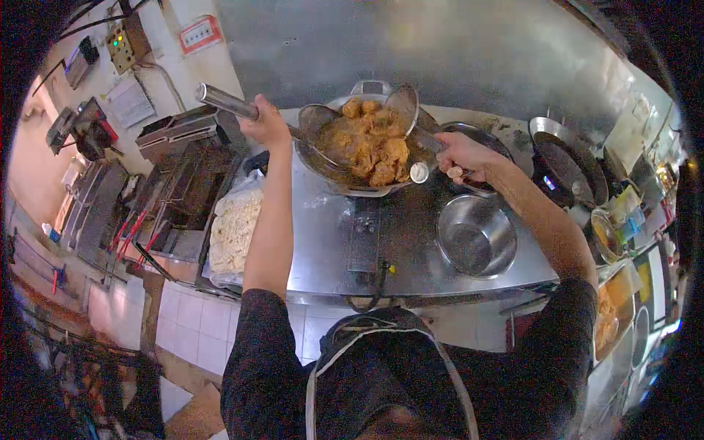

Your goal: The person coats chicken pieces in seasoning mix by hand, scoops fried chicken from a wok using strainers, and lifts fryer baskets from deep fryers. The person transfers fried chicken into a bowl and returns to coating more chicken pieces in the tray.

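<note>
The person's left hand (268,126) is clamped on a thick metal handle (229,101), its grip closed around the shaft with the outer end sticking out past the fist. The handle slants down to the left skimmer (318,123), a round mesh head over the left part of the wok (315,167), beside the food.

The right hand (469,158) has its fingers curled together around the dark handle (427,138) of the right skimmer (402,104), whose mesh head tilts up at the right side of the wok, against or just beside the food. Whether that mesh touches the food is hard to tell.

The browned, saucy pieces of food (367,147) lie heaped in the middle of the wok, between the two skimmers. The wok stands at the back of the metal tabletop (323,253). A steel bowl (477,236) sits on the right of the tabletop, in front of the right hand, and a plastic bag (236,233) of pale, crumbly material lies at the left, beside the left forearm.
</note>
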A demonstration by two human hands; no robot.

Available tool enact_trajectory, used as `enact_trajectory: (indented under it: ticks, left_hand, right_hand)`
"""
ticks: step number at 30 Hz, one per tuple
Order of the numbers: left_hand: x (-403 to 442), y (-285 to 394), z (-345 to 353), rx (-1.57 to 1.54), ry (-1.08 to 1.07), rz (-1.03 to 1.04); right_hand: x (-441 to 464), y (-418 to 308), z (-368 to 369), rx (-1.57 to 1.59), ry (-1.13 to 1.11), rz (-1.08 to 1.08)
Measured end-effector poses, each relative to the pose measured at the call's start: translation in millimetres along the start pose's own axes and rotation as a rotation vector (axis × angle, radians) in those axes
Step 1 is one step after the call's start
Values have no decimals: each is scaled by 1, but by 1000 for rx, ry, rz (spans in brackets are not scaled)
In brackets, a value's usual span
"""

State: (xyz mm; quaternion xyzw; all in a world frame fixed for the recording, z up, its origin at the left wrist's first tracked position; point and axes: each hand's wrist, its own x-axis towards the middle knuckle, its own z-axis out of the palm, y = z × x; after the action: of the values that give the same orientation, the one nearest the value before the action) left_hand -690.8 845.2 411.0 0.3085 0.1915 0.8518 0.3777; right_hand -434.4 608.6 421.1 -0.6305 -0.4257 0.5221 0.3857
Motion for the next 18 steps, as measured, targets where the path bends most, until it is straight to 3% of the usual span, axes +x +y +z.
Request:
enact_trajectory:
  ticks: [6,9,11,13,15,18]
  left_hand:
    - [-7,-8,0,118,8,7]
    - [-3,-21,-2,189,192,88]
    - [-7,-4,-5,285,94,82]
    - [-3,-9,-14,296,97,124]
    - [6,-21,-23,308,100,170]
    - [10,-30,-30,495,206,237]
  right_hand:
    - [-10,-22,48,-361,141,-46]
    - [-27,-47,83,-552,83,-61]
    - [-31,-56,104,-692,88,-86]
    - [-31,-52,115,-830,89,-109]
    - [-22,-41,120,-959,228,-62]
    - [-41,-34,132,-1179,233,-52]
